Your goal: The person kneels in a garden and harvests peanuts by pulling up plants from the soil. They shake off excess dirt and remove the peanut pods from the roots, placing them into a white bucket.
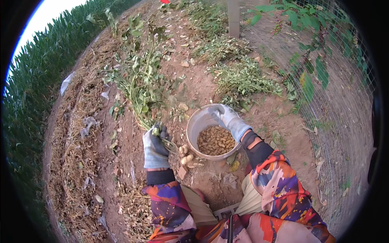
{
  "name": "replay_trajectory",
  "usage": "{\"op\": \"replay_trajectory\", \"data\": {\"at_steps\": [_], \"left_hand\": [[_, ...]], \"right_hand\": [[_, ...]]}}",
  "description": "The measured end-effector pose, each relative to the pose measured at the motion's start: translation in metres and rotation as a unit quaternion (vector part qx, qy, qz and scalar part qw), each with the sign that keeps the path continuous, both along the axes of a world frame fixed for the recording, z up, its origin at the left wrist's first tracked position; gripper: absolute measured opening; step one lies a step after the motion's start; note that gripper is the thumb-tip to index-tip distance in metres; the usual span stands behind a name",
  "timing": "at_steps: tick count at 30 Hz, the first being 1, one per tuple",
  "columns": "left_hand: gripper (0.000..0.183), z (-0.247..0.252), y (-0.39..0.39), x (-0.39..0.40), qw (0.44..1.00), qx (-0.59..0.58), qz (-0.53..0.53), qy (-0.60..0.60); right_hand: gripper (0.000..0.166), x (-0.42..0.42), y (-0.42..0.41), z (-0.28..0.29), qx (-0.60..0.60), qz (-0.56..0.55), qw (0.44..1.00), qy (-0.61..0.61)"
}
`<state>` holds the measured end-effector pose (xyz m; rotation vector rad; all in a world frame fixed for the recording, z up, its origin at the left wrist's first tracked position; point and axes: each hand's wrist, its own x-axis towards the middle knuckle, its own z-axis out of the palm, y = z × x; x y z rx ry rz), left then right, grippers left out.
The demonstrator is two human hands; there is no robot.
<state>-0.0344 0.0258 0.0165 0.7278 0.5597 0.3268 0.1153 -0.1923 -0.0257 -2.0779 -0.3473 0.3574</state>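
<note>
My gloved left hand (pixel 155 147) is closed around the stems of an uprooted peanut plant (pixel 141 94). Its leafy top points away from me, and several pale peanuts (pixel 187 158) hang at the root end, just left of the bucket. A white plastic bucket (pixel 194 133) stands on the soil in front of me, with a layer of unshelled peanuts (pixel 216 141) at its bottom. My gloved right hand (pixel 226 117) is over the bucket's far right rim, its fingers blurred above the inside. Whether those fingers hold anything cannot be told.
Pulled leafy plants (pixel 243 77) lie beyond the bucket. A wire mesh fence (pixel 340 127) with a post (pixel 233 18) runs along the right. Dried plants (pixel 73 158) and plastic film scraps (pixel 88 126) cover the ground at left, beside tall green crops (pixel 33 79).
</note>
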Motion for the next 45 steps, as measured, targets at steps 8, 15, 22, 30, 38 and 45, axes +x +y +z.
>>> {"op": "replay_trajectory", "data": {"at_steps": [8,15,22,30,38,45], "left_hand": [[0.004,-0.016,0.012,0.001,0.994,0.056,0.096,0.001],[0.007,-0.102,0.062,0.032,0.985,0.019,0.146,0.09],[0.019,-0.076,0.025,0.046,0.982,-0.002,0.139,0.129],[0.017,-0.077,0.013,0.047,0.98,-0.015,0.164,0.108],[0.025,-0.083,0.067,0.0,0.956,0.13,0.261,-0.027],[0.022,-0.06,0.032,0.008,0.954,0.108,0.274,-0.053]], "right_hand": [[0.057,-0.068,0.019,0.055,0.304,0.383,0.87,0.064],[0.054,-0.098,0.05,0.049,0.078,0.38,0.87,-0.304],[0.024,-0.097,0.044,0.044,0.108,0.306,0.921,-0.218],[0.012,-0.114,0.032,0.06,-0.039,0.293,0.794,-0.531],[0.033,-0.093,0.02,0.068,-0.049,0.184,0.877,-0.442],[0.072,-0.075,0.023,0.046,-0.146,0.209,0.953,-0.165]]}}
